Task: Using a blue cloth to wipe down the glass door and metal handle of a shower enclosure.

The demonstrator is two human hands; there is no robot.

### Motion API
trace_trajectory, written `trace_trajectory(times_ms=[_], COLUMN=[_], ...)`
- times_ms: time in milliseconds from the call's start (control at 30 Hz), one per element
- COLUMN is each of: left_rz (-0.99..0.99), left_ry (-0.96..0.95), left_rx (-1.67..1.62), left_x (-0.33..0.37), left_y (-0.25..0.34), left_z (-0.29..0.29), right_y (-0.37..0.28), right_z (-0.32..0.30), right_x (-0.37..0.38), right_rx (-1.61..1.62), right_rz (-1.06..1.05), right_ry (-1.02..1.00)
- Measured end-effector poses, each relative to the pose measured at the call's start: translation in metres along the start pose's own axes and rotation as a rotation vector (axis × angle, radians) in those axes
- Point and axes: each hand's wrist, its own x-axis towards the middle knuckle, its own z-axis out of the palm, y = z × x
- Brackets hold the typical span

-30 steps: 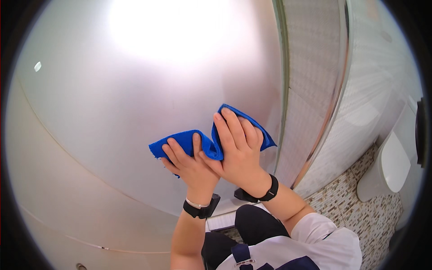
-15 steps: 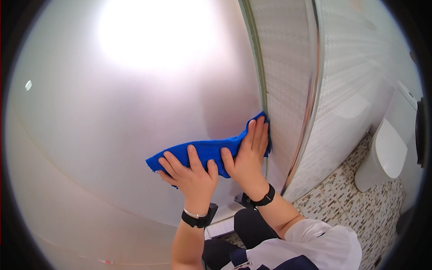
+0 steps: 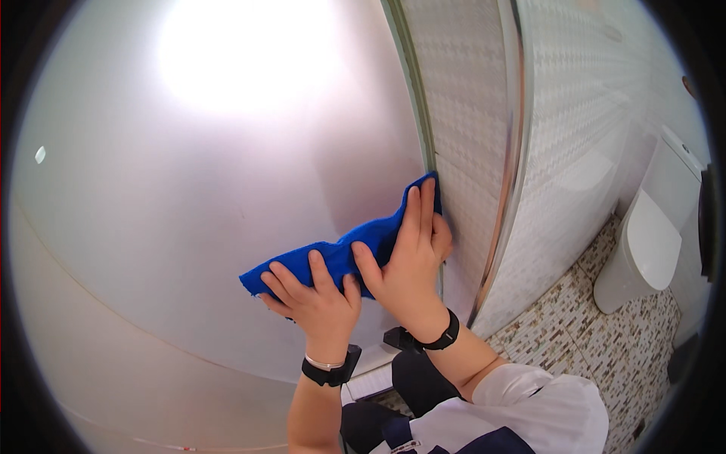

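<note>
Across the frame's left half, the pale panel (image 3: 189, 189) offered my left hand (image 3: 321, 303) unobstructed sliding room; right of centre, the greenish edge strip (image 3: 412, 76) and patterned wall (image 3: 469, 113) bounded my right hand (image 3: 408, 276).

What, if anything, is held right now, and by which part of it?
A blue cloth, seemingly pressed against the pale panel rather than pinched: the left grip is on its left part, the right grip on its right part.
</note>
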Motion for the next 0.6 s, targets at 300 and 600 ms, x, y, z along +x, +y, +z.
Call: trace_trajectory(times_ms=[300,600], left_rz=[-0.070,0.002], left_ry=[-0.021,0.046], left_rx=[-0.010,-0.056], left_x=[-0.004,0.055], left_y=[0.002,-0.009], left_z=[0.003,-0.025], right_y=[0.000,0.008], right_z=[0.005,0.019], right_x=[0.031,-0.005], right_rx=[0.068,0.147], right_rz=[-0.142,-0.269], right_ry=[0.091,-0.006])
